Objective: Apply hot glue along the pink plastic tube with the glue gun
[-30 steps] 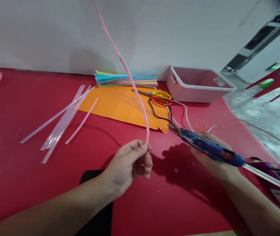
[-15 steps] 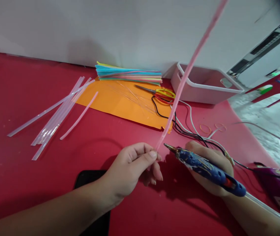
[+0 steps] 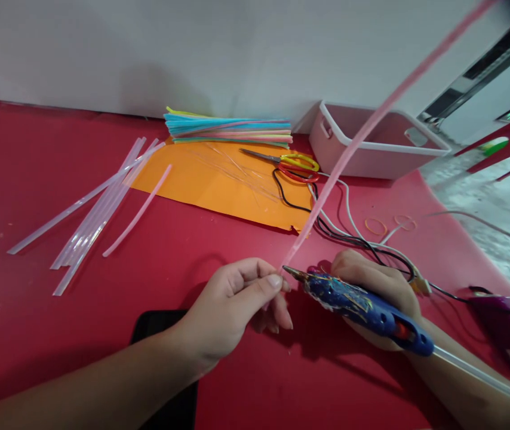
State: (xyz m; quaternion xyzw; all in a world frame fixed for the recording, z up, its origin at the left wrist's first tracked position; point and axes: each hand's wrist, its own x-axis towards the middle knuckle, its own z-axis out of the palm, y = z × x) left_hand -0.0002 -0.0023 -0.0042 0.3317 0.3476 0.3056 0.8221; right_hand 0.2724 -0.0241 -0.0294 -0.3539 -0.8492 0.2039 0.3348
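My left hand point(image 3: 237, 304) pinches the lower end of a long pink straw point(image 3: 371, 122) between thumb and forefinger. The straw slants up and to the right, out past the top edge. My right hand point(image 3: 371, 292) grips a blue hot glue gun point(image 3: 362, 307), with a clear glue stick point(image 3: 483, 376) sticking out of its back. The gun's metal nozzle point(image 3: 291, 273) sits right beside the pinched end of the straw, almost touching my left fingertips. Both hands hover just above the red table point(image 3: 35, 310).
Several clear glue sticks point(image 3: 94, 221) lie at the left. An orange sheet point(image 3: 219, 185), a bundle of coloured straws point(image 3: 228, 128), scissors point(image 3: 291, 164), a white bin point(image 3: 371, 146), cables point(image 3: 349, 233), rubber bands point(image 3: 375, 226), a purple power strip point(image 3: 506, 319) and a black object point(image 3: 165, 358) are nearby.
The pink straw swung from leaning up-left to slanting up-right. My right hand brought the glue gun leftward, so its nozzle now meets the straw's pinched end.
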